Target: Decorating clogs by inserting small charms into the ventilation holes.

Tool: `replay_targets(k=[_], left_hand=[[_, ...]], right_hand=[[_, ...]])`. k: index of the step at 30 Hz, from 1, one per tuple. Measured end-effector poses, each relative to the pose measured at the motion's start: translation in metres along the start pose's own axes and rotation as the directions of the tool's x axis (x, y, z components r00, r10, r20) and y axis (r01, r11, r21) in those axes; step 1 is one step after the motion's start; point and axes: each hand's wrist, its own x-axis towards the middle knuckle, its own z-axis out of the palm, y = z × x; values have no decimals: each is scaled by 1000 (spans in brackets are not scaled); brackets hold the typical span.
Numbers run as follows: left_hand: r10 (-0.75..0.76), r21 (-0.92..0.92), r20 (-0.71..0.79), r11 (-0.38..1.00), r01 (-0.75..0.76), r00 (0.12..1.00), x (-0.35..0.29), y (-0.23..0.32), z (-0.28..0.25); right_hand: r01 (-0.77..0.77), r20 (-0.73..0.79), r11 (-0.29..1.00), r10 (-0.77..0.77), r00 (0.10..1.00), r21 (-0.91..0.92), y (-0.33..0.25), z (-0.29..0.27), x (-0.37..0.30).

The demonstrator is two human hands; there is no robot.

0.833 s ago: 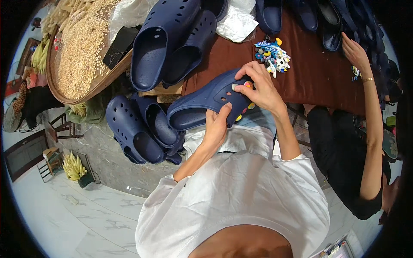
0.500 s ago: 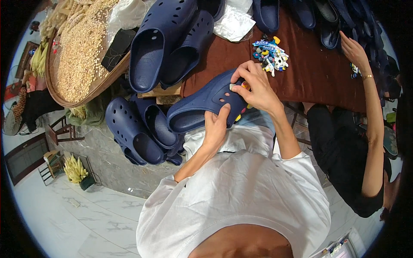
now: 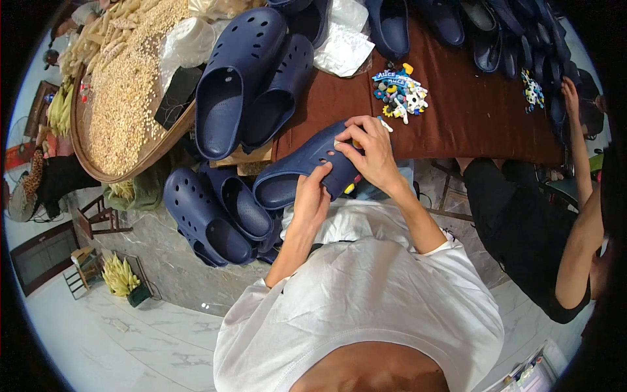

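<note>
A navy clog (image 3: 300,166) with round holes is held above my lap at the table's front edge, its open heel toward the left. My left hand (image 3: 312,196) grips its near side, thumb on the upper beside the holes. My right hand (image 3: 369,147) is bent over the toe, thumb and fingers pinched close to a hole; what they pinch is mostly covered. Yellow bits show under those fingers, and a yellow and red charm (image 3: 351,187) shows at the clog's lower edge. Just beyond my right hand lies a small white piece (image 3: 385,124). A pile of colourful shoe charms (image 3: 401,91) lies farther back.
A brown cloth (image 3: 470,124) covers the table. Other navy clogs stand at the left (image 3: 222,111), below the table edge (image 3: 209,215) and along the back. A round tray (image 3: 78,130) holds corn kernels. At the right sits another person (image 3: 516,228) near a second charm pile (image 3: 532,91).
The clog and both my hands have shifted slightly left in view. My right hand still works at the toe. The other person's hand has moved right, away from the second charm pile.
</note>
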Motion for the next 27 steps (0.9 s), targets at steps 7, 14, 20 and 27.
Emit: replay_targets(k=[7,14,20,27], left_hand=[[-9,-39,62,999,11,998,6,4,0],[-102,-109,-7,989,100,995,16,7,-16],[-100,-160,-27,983,95,995,22,1,-23],[-41,-44,-32,998,39,999,19,-4,-22]], right_hand=[[-34,-46,999,33,998,-25,1,2,5],[-124,-120,987,111,986,-103,59,-27,30],[-84,-48,886,69,996,-456,116,-16,45],[-65,-104,847,11,994,-528,123,-11,43]])
